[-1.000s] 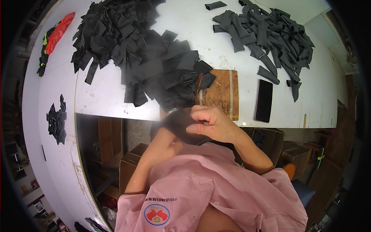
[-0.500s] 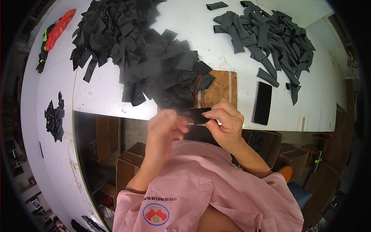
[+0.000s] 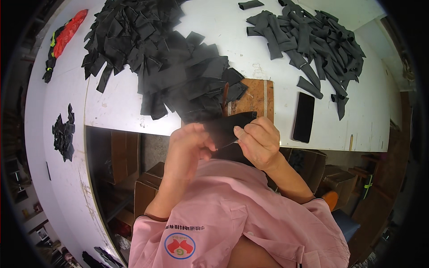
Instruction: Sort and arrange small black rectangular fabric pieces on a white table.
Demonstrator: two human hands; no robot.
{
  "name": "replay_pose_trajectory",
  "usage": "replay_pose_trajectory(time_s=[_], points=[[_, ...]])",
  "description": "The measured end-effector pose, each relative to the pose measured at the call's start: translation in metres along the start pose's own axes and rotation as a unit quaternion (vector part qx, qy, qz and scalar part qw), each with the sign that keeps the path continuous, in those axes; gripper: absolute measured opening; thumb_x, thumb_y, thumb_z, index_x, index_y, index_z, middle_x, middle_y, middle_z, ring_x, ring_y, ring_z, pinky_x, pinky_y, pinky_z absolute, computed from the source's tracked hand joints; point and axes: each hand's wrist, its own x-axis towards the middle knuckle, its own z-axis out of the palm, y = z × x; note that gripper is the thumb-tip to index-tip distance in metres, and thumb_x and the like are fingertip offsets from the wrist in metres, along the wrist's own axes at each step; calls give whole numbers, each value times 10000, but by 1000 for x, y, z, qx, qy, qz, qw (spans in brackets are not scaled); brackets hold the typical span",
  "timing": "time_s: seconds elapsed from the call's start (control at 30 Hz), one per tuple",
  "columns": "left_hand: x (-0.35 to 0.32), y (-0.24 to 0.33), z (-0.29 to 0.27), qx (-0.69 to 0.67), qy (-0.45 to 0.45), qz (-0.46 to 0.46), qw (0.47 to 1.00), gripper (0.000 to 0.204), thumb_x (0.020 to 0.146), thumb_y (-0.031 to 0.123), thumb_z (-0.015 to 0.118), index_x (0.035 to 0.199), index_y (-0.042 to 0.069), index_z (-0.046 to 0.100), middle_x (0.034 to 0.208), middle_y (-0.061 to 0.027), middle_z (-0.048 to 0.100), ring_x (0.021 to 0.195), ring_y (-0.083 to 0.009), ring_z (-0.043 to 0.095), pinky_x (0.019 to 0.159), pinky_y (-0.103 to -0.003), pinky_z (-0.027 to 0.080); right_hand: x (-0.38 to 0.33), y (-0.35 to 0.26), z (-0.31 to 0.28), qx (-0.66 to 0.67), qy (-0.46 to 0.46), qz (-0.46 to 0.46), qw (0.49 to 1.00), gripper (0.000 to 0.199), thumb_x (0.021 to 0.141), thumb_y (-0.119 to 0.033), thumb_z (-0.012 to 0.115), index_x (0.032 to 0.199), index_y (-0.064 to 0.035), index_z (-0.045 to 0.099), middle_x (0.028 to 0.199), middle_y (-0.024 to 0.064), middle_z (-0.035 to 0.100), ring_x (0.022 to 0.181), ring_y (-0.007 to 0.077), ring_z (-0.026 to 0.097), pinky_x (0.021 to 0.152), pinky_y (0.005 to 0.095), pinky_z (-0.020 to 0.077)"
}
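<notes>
Between my two hands, just off the table's front edge, a black fabric piece (image 3: pixel 225 129) is held up and spread nearly flat. My left hand (image 3: pixel 190 142) is closed on its left end. The fingers of my right hand (image 3: pixel 259 139) pinch its right end. Right beyond it lie a wooden board (image 3: pixel 255 96) with pale stripes and a thin brown stick-like tool (image 3: pixel 225 94). A large heap of flat black fabric pieces (image 3: pixel 178 67) reaches down to the board. Farther right is a pile of dark grey fabric tubes (image 3: pixel 308 40).
A black phone (image 3: pixel 303 117) lies right of the board on the white table (image 3: pixel 156 128). At the left are a red bundle (image 3: pixel 70 32) and a small black fabric pile (image 3: pixel 63 135). Cardboard boxes (image 3: pixel 123 156) stand under the table, some close to my sides.
The black fabric piece was curled narrow between my fingers and now shows a broad, flat face. My right hand has shifted slightly, with its grip near the upper right corner.
</notes>
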Motion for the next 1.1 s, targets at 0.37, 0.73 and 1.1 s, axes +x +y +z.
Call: replay_pose_trajectory(time_s=[0.37, 0.73, 1.1], points=[[11, -11, 1, 229, 29, 123, 965, 28, 769, 22, 559, 759, -4, 565, 624, -29, 555, 501, -57, 488, 409, -174, 388, 5, 3, -8, 167, -125, 168, 963, 242, 608, -92, 697, 769, 23, 559, 690, 69, 476, 565, 188, 471, 481, 276, 383], [25, -38, 16, 454, 157, 464, 744, 109, 728, -65, 546, 827, -20, 539, 627, -18, 568, 453, -30, 448, 387, -151, 344, 3, -8, 27, 84, -19, 210, 974, 123, 658, 14, 597, 770, 8, 548, 721, 104, 490, 620, 258, 519, 516, 329, 423], [25, -21, 3, 145, 20, 150, 978, 205, 677, -75, 516, 869, -3, 521, 711, -10, 515, 416, 5, 318, 360, -147, 220, -7, -7, 24, 728, -3, 567, 386, 81, 798, -107, 554, 804, -26, 554, 645, -24, 455, 531, 38, 368, 473, 164, 296]])
